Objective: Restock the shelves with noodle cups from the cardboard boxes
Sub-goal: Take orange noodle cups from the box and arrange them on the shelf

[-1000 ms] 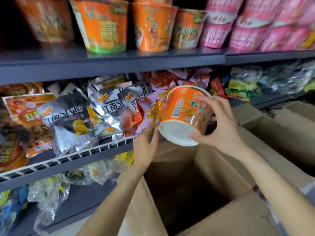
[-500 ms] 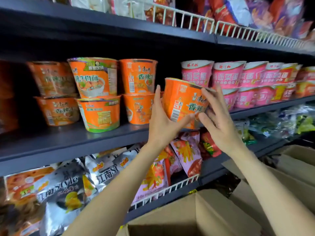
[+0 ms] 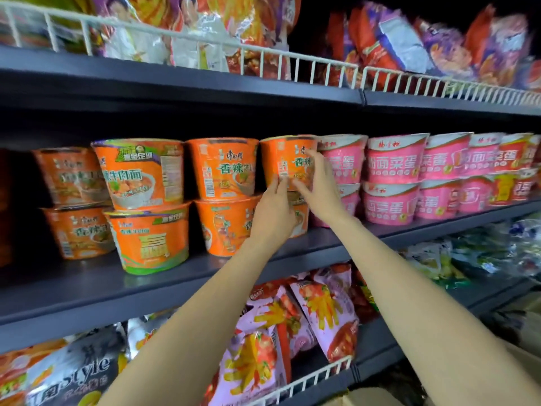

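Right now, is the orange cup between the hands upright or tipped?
Upright: the orange noodle cup stands lid-up on another cup, level with its neighbours.

My dark middle shelf [image 3: 87, 291] carries stacked orange noodle cups [image 3: 225, 168] from nine o'clock, pink cups [image 3: 395, 162] toward three.
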The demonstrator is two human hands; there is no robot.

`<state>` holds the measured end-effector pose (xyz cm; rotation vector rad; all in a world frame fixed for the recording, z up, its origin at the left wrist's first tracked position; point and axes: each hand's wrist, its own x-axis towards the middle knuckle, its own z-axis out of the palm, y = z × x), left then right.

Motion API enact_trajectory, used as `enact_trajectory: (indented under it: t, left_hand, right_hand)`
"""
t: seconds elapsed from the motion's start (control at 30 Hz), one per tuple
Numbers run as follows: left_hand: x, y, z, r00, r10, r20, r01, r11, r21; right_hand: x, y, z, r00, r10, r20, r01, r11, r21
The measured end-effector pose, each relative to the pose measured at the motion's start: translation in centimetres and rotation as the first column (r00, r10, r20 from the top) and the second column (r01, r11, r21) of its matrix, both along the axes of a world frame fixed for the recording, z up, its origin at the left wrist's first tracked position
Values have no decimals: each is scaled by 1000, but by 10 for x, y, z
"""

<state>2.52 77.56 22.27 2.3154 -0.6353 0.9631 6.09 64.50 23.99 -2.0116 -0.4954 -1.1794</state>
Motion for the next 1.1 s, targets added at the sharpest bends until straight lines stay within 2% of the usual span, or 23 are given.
enact_trajectory:
  t: [0.13,0.27,0.33,0.4,0.47,0.57,0.7,0.9,1.1]
  left_hand:
    - [-32,34,-15,990,-67,121,67,998,3]
    - [-72,112,-32,947,40,317,-45,999,8]
    - [-88,160,-43,923,107,371,-124,992,21]
    - [-103,211,-53,895,189,404,-221,975,34]
    - [-113,258,-57,883,266,386,-296,955,21]
    - [-120,315,-55,898,356,260,-375,927,26]
    - [-105,366,-47,904,409,128,-427,885,186]
    - [-90,373,-48,933,352,79,-359,927,111]
    - [-91,380,-54,916,375,143,-396,899,186]
  right_hand:
    - [2,11,-27,993,-16,-115,8,998,-65]
    - [-37,42,-48,996,-89,26,89,996,-4]
    - [-64,68,-59,993,-51,110,49,999,20]
    - [-88,101,-69,992,29,122,-26,999,-20]
    - [-104,136,-77,988,80,136,-63,990,-126]
    - [-117,190,-87,977,114,178,-57,953,-297]
    - [-116,248,-100,978,102,181,-9,890,-455]
    - [-115,286,-84,999,-46,-24,29,873,-486]
    - [-117,288,-83,990,-142,0,119,832,-541]
